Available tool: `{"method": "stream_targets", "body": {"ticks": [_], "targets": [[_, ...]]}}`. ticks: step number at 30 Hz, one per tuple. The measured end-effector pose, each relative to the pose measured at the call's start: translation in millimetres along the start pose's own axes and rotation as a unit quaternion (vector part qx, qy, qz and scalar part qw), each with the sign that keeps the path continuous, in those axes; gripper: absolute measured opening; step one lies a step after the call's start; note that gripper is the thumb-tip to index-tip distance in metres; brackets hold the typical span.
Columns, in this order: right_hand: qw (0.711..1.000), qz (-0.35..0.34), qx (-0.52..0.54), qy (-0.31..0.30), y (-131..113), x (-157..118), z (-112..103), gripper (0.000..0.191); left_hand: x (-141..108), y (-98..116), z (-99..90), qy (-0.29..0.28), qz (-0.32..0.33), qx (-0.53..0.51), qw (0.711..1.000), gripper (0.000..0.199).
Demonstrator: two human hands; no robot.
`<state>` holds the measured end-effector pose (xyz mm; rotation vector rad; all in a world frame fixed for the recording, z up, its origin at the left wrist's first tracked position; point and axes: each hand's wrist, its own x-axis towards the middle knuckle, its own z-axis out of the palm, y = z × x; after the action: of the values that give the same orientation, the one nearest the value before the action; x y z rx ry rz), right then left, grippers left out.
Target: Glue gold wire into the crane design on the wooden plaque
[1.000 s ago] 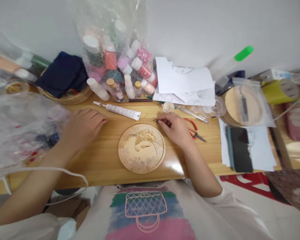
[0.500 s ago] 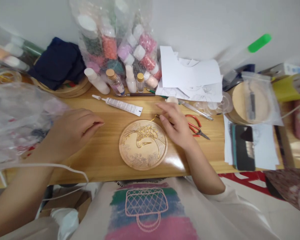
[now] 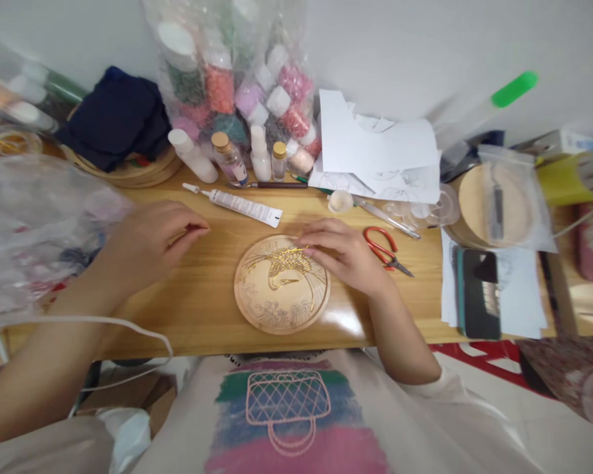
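A round wooden disc lies on the table before me, bearing a line drawing of a bird and waves. Gold wire follows the bird's body and beak. My right hand is over the disc's upper right edge, thumb and fingers closed on a short piece of gold wire at the bird's wing. Left of the disc, my left hand hovers with thumb and forefinger pinched. A very faint thin strand seems to run from that pinch toward the disc; its kind is too fine to make out.
Red-handled scissors lie right of my right hand. Behind the disc are a glue tube, small bottles and a white cap. Papers and a phone are farther right. Plastic bags and a white cable border the left.
My right hand has come down toward the disc, bringing the gold wire from above its edge onto the bird's wing. My left hand has shifted slightly up, still pinched.
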<state>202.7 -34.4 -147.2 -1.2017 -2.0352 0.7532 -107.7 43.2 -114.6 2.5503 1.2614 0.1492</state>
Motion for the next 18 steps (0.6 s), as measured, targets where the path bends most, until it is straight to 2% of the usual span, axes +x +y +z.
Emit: {"method": "stream_targets", "body": {"ticks": [4, 8, 11, 13, 18], "targets": [[1.0, 0.002, -0.006, -0.001, 2.3, -1.4, 0.8, 0.024, 0.2, -0.9, 5.6, -0.013, 0.013, 0.025, 1.0, 0.045], [1.0, -0.009, -0.013, 0.011, 4.0, -1.9, 4.1, 0.025, 2.0, 17.4, 10.4, 0.005, 0.067, 0.031, 0.997, 0.04], [1.0, -0.012, -0.02, 0.021, 2.7, -1.3, 7.3, 0.025, 7.1, 40.0, 14.9, 0.013, 0.112, -0.01, 0.994, 0.039], [0.999, -0.001, -0.025, 0.019, 1.0, -1.0, 8.6, 0.025, 12.6, 52.6, 19.3, -0.009, 0.132, -0.048, 0.99, 0.035], [0.998, 0.049, -0.045, 0.004, -2.6, -0.4, 6.5, 0.026, 27.1, 62.5, 32.2, -0.047, 0.154, -0.143, 0.976, 0.037]]}}
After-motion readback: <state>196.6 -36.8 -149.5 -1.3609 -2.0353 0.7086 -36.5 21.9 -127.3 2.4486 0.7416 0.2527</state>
